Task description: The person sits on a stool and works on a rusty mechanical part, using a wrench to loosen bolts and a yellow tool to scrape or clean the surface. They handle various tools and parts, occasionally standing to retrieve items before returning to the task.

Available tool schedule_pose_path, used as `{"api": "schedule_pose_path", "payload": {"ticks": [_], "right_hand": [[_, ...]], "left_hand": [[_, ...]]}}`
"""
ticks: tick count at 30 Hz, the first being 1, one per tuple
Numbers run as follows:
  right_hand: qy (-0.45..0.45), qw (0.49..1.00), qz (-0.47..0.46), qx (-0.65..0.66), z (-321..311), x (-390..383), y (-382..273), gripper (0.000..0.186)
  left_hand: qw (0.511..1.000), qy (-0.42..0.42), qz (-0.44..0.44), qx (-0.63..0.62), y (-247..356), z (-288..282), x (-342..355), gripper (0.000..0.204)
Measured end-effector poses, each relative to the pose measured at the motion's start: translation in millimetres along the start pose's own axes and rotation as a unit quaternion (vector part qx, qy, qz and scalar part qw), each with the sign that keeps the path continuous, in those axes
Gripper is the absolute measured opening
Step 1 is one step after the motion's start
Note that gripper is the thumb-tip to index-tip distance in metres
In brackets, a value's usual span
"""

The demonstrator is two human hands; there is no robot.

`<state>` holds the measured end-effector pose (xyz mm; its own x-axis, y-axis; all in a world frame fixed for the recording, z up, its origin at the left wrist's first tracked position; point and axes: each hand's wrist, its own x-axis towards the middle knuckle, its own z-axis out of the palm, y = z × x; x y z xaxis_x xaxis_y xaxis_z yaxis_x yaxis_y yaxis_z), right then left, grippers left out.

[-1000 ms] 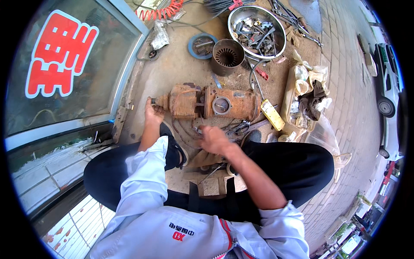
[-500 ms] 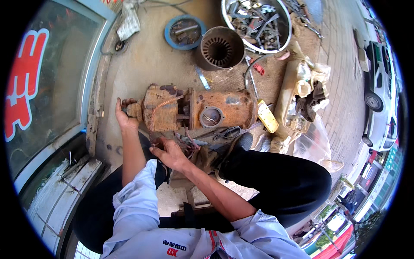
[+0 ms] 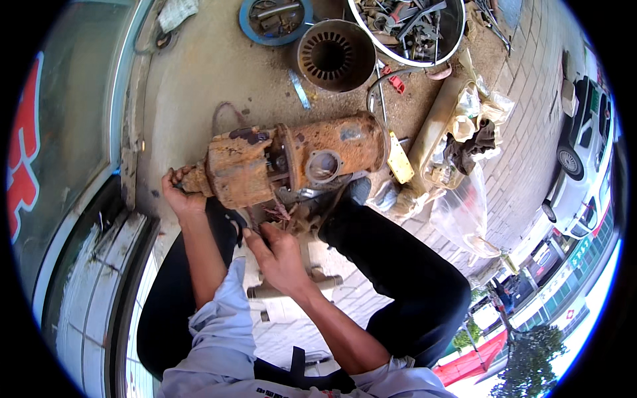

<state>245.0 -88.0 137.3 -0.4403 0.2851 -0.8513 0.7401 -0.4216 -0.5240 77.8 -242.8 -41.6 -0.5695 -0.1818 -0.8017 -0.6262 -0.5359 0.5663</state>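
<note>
A rust-covered submersible pump [image 3: 242, 176], a cylinder with a round opening in its side, lies on the ground in front of me. My left hand [image 3: 184, 196] is closed round the narrow stub at its left end. Below the body, my right hand [image 3: 279, 259] is closed, its thumb against curled fingers. A thin reddish cord [image 3: 225, 107] loops out past the far side, and a strand of it comes down near my right fingertips. The grip itself is partly hidden. Frayed reddish wires [image 3: 279, 211] hang beside that hand, under the pump.
Beyond the pump stand a slotted metal cylinder [image 3: 335, 66], a blue-rimmed dish [image 3: 259, 36] of parts and a metal basin [image 3: 460, 40] of tools. A yellow box [image 3: 399, 159] and a bag-filled carton [image 3: 428, 129] lie right. A glass door [image 3: 79, 119] borders the left.
The pump has turned, its left end now nearer me and its right end farther away. The cord no longer crosses its top. Both hands have shifted, the left toward me and the right slightly rightward.
</note>
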Motion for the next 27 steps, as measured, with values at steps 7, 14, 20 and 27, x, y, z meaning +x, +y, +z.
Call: {"api": "schedule_pose_path", "payload": {"ticks": [7,14,20,27], "right_hand": [[0.105,0.959,0.108,0.242,-21,-116,-71,0.021],[0.118,0.928,0.196,0.295,-56,-150,-128,0.012],[0.14,0.959,0.157,0.189,-56,-178,-141,0.028],[0.112,0.967,0.188,0.129,-86,-200,-163,0.024]], "left_hand": [[0.993,0.011,-0.069,-0.1,10,-1,-135,0.034],[0.994,-0.056,-0.044,-0.083,4,25,-215,0.022],[0.991,-0.101,0.059,0.072,19,75,-273,0.02],[0.932,-0.18,0.174,0.262,42,124,-336,0.024]]}}
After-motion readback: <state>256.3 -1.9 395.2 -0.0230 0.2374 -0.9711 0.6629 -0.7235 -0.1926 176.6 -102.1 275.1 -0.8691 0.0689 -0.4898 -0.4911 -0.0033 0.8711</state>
